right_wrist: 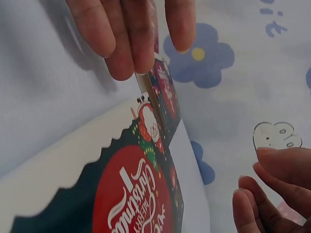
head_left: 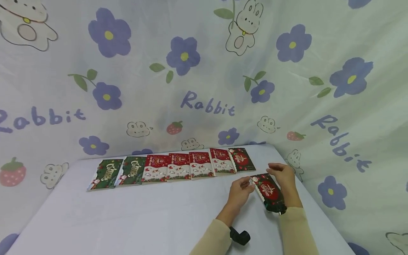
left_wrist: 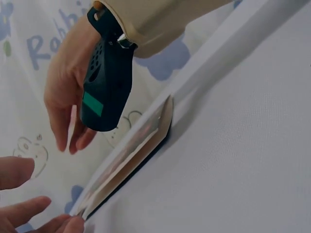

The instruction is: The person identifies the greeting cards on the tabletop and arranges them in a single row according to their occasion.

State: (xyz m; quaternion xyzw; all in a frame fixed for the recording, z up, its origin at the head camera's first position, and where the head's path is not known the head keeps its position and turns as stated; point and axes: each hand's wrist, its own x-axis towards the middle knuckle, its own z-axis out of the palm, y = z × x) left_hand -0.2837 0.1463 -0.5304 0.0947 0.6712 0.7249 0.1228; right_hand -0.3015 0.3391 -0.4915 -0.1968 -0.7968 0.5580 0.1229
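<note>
A Christmas card point(head_left: 268, 190) with a red circle on dark green lies on the white table, its cover slightly raised in the left wrist view. Beside its upper left corner is my left hand point(head_left: 239, 193); the fingertips point(left_wrist: 73, 225) are right at the card's end, while the thumb point(left_wrist: 15, 172) stands apart. My right hand point(head_left: 284, 177) hovers by the card's right edge, fingers loosely bent with nothing between them. The right wrist view shows the card's cover point(right_wrist: 132, 191) close up, with white lettering on the red circle.
Along the back of the table point(head_left: 127, 219) runs a row of cards: green ones point(head_left: 107, 173) at left, several red-and-white ones point(head_left: 200, 164) in the middle, and a matching dark green card point(head_left: 242, 159) at right. A patterned curtain point(head_left: 204, 78) hangs behind.
</note>
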